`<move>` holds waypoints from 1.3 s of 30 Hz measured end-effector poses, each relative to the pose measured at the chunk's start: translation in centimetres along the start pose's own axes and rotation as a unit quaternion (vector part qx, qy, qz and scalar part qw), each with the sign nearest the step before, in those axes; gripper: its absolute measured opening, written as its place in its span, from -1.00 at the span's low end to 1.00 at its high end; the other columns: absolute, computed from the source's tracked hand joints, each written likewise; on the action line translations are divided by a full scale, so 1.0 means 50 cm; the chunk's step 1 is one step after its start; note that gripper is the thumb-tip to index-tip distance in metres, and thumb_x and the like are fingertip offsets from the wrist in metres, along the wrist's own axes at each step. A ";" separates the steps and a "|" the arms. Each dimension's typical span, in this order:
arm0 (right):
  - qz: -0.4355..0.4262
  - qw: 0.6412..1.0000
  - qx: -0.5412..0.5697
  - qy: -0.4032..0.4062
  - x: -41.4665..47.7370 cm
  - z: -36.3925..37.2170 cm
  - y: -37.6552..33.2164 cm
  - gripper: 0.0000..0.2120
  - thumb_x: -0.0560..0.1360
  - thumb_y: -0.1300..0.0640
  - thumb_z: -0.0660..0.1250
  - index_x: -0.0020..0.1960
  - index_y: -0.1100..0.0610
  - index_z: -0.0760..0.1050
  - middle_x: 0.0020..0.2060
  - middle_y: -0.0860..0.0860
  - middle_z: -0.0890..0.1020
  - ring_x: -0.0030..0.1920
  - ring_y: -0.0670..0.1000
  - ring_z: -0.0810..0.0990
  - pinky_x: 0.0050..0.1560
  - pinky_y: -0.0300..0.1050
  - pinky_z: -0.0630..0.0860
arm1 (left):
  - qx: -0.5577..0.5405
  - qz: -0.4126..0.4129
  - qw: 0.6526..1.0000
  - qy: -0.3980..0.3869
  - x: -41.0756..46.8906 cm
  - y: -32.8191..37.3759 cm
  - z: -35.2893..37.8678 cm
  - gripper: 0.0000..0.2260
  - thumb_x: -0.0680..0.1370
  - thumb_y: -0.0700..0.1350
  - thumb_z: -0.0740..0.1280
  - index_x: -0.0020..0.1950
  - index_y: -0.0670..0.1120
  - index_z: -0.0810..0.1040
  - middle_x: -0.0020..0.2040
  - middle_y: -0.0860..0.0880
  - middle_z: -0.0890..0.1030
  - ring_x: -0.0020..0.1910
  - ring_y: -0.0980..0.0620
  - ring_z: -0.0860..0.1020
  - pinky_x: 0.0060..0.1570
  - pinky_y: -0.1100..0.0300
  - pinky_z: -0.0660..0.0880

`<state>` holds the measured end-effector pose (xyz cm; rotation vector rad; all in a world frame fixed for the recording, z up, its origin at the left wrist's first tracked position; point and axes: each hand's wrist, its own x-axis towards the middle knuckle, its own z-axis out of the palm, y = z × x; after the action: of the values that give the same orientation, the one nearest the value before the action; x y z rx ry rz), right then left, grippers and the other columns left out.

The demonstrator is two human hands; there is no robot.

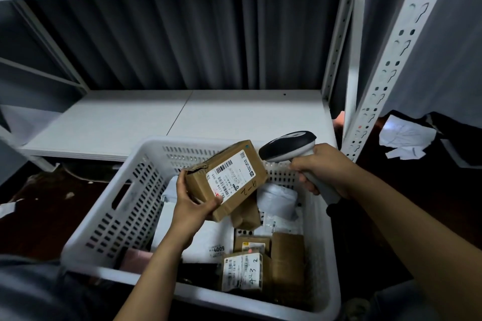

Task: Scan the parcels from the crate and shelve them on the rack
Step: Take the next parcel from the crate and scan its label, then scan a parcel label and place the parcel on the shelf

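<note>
Left grip (194, 206) around lower end of parcel (234, 177), scanner (287, 147) beside

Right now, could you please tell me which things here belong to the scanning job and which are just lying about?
Part of the job: cardboard parcel held in the left hand; scanner gripped in the right hand; white crate with the remaining parcels; rack shelf.

Lying about: crumpled paper on the floor right of the rack; pale scrap at the left edge.
</note>
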<state>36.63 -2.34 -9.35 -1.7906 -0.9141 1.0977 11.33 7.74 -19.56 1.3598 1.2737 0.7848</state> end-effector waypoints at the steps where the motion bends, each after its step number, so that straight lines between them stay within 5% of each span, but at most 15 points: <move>1: 0.000 1.000 -0.003 0.000 0.000 -0.001 -0.001 -0.84 0.41 0.32 0.33 -0.35 0.29 0.49 -0.48 0.18 0.48 -0.54 0.06 0.41 -0.50 -0.19 0.38 | -0.002 -0.001 1.000 0.000 0.001 -0.002 0.000 -0.07 0.38 -0.23 0.55 0.51 0.24 0.06 0.28 -0.06 0.50 0.17 0.00 0.55 0.05 -0.03 0.58; 6: -0.003 1.000 -0.006 0.005 0.001 0.002 -0.002 -0.81 0.41 0.32 0.33 -0.37 0.28 0.47 -0.51 0.16 0.48 -0.56 0.05 0.40 -0.50 -0.20 0.38 | 0.008 -0.003 1.000 -0.003 0.005 -0.014 0.005 -0.09 0.36 -0.24 0.56 0.49 0.25 0.10 0.28 -0.02 0.51 0.14 0.04 0.55 0.07 -0.13 0.58; 11: -0.011 1.000 -0.014 0.002 0.001 0.004 -0.003 -0.79 0.42 0.30 0.36 -0.38 0.30 0.47 -0.56 0.13 0.46 -0.58 0.05 0.40 -0.51 -0.19 0.37 | 0.014 0.000 1.000 -0.018 0.002 -0.004 0.016 -0.07 0.38 -0.23 0.55 0.53 0.21 0.06 0.25 -0.01 0.48 0.13 0.05 0.53 0.00 0.05 0.58; 17: -0.011 1.000 -0.022 0.015 0.002 0.007 -0.019 -0.82 0.40 0.30 0.34 -0.38 0.24 0.50 -0.52 0.13 0.50 -0.56 0.04 0.43 -0.50 -0.20 0.39 | -0.005 -0.004 1.000 -0.021 -0.010 0.019 0.022 -0.09 0.39 -0.23 0.54 0.52 0.21 0.06 0.19 0.00 0.49 0.02 0.21 0.53 -0.33 0.32 0.55; 23: -0.060 0.995 -0.007 0.081 -0.039 -0.003 -0.058 -0.84 0.47 0.26 0.37 -0.29 0.21 0.51 -0.54 0.03 0.53 -0.52 0.04 0.49 -0.46 -0.16 0.45 | -0.053 0.005 0.998 -0.028 -0.024 0.093 -0.001 -0.27 0.43 -0.18 0.51 0.37 0.27 0.15 0.10 0.11 0.51 0.00 0.05 0.60 -0.17 0.03 0.63; 28: -0.081 0.981 0.046 0.170 -0.111 0.007 -0.097 -0.93 0.48 0.26 0.40 -0.10 0.27 0.54 -0.43 0.14 0.58 -0.51 0.05 0.49 -0.46 -0.15 0.45 | -0.074 0.014 0.995 -0.058 -0.047 0.195 -0.045 -0.35 0.46 -0.06 0.49 0.38 0.19 0.16 0.22 -0.03 0.51 0.08 -0.09 0.61 -0.16 -0.02 0.64; 39: -0.181 0.948 0.067 0.255 -0.260 0.016 -0.323 -0.91 0.45 0.25 0.42 -0.14 0.29 0.58 -0.49 0.07 0.55 -0.53 0.07 0.48 -0.47 -0.15 0.42 | -0.149 0.072 0.981 -0.100 -0.138 0.498 -0.102 -0.54 0.53 0.03 0.39 0.28 -0.03 0.23 0.08 -0.01 0.56 -0.04 0.02 0.61 -0.20 0.04 0.61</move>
<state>28.73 -7.17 9.24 -1.5992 -0.7822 0.4198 11.53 5.79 6.69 1.2593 0.8691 0.8778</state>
